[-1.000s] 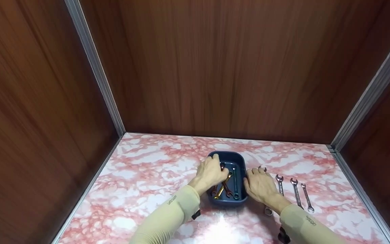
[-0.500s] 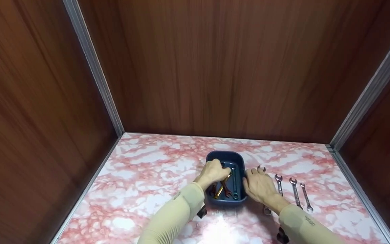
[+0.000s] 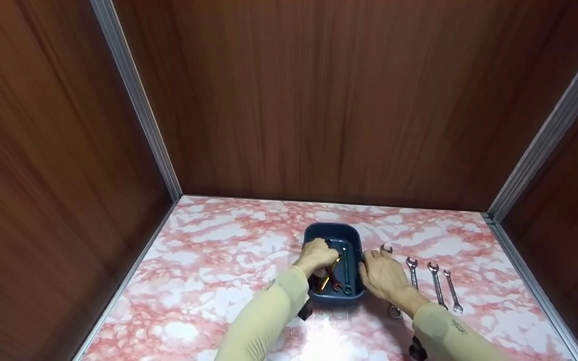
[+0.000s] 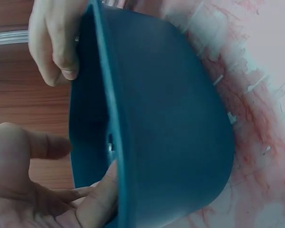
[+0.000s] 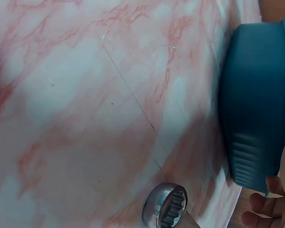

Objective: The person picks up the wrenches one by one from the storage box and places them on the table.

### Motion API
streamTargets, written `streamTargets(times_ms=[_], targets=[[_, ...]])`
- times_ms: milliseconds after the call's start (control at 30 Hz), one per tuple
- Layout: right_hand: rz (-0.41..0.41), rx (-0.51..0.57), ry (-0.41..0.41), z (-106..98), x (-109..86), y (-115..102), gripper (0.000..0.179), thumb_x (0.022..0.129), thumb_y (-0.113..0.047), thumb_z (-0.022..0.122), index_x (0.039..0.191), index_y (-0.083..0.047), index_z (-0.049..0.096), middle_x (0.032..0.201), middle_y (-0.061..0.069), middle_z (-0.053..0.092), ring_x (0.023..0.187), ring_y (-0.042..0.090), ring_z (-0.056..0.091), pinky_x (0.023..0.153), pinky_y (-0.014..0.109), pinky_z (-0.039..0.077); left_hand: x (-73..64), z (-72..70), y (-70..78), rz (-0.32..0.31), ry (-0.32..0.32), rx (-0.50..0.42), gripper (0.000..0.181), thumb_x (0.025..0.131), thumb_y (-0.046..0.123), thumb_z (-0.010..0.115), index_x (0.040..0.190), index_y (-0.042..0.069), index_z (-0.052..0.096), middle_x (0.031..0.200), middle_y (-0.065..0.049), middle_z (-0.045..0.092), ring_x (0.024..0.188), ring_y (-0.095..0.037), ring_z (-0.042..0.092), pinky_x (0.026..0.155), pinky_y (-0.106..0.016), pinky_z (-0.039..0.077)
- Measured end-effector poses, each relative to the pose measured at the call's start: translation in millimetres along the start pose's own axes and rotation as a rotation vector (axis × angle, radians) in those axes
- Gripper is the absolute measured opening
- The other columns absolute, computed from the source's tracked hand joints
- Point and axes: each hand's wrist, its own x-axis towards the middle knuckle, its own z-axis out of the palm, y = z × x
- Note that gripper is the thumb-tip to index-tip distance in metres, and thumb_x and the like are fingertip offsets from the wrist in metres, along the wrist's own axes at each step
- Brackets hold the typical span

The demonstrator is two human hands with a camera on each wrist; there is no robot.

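Note:
A dark blue bin (image 3: 333, 300) holds several coloured wrenches: a green wrench (image 3: 346, 273), a gold wrench (image 3: 326, 282) and a red wrench (image 3: 336, 286) are visible. My left hand (image 3: 316, 254) reaches over the left rim, fingers pointing down inside. In the left wrist view that hand (image 4: 19, 175) keeps its thumb apart from its fingers (image 4: 99, 202), with no object visible between them; the fingertips are partly hidden. My right hand (image 3: 383, 273) rests against the right rim, touching it with its fingers. Under it lies a silver combination wrench, whose ring end (image 5: 159, 209) shows in the right wrist view.
To the right of the right hand lie more silver wrenches in a row: one (image 3: 413, 271) partly behind the forearm, a longer one (image 3: 437, 286) and a small one (image 3: 452, 292). Wood-grain panels (image 3: 329, 100) with metal edge strips enclose the red-and-white marbled table (image 3: 229, 235).
My left hand has come a little nearer to me and deeper into the bin, its fingers leaving the far part of the left rim. The right hand stays at the right rim.

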Motion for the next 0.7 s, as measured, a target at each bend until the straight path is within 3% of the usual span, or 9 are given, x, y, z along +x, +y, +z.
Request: streamTargets(times_ms=[133,300,433,533,633,700], targets=[[0.016,0.007,-0.026,0.7,-0.2,-0.2,0.021,0.106,-0.021,0.068,0.104,-0.001,0.065,0.1,0.024,0.075,0.103,0.047,0.072,0.077,0.061,0.064,6.2,6.1,-0.9,-0.008,0.03,0.025,0.016,0.093,0.019,0.067,0.077,0.014,0.067,0.091,-0.018,0.079,0.064,-0.028,0.083,0.053,-0.036,0.064],[0.019,0.003,-0.039,-0.1,-0.5,-0.3,0.02,0.106,-0.021,0.068,0.103,-0.002,0.065,0.1,0.024,0.075,0.102,0.046,0.072,0.075,0.06,0.064,12.8,11.2,0.1,-0.027,0.05,-0.005,0.023,0.093,0.016,0.068,0.07,0.015,0.063,0.075,-0.013,0.078,0.066,-0.031,0.084,0.054,-0.038,0.065],[0.024,0.006,-0.046,-0.8,-0.9,0.0,0.02,0.106,-0.021,0.068,0.103,-0.001,0.065,0.099,0.024,0.075,0.102,0.047,0.073,0.074,0.059,0.064,16.5,16.6,4.5,-0.012,0.096,0.071,0.022,0.09,0.016,0.078,0.071,0.012,0.068,0.076,-0.013,0.078,0.063,-0.028,0.082,0.046,-0.034,0.059],[0.025,0.011,-0.051,-0.7,-0.7,0.0,0.019,0.106,-0.021,0.068,0.104,-0.002,0.065,0.099,0.023,0.075,0.101,0.046,0.073,0.074,0.059,0.065,22.4,22.5,7.1,-0.005,0.134,0.155,0.015,0.087,0.018,0.085,0.086,0.006,0.078,0.093,-0.017,0.082,0.075,-0.027,0.083,0.061,-0.037,0.065],[0.021,0.018,-0.045,0.4,-0.5,-0.3,0.019,0.106,-0.021,0.068,0.103,-0.002,0.064,0.099,0.023,0.075,0.099,0.046,0.073,0.074,0.059,0.065,31.1,29.5,6.7,-0.018,0.148,0.211,0.024,0.087,0.019,0.089,0.102,0.003,0.082,0.111,-0.019,0.084,0.097,-0.031,0.082,0.086,-0.045,0.069],[0.024,0.023,-0.043,1.3,-0.6,-0.5,0.019,0.106,-0.021,0.069,0.103,-0.002,0.064,0.098,0.023,0.075,0.098,0.046,0.073,0.072,0.059,0.064,35.4,33.7,5.5,-0.03,0.157,0.231,0.026,0.088,0.018,0.09,0.107,0.003,0.083,0.115,-0.019,0.084,0.106,-0.032,0.082,0.093,-0.048,0.068]])
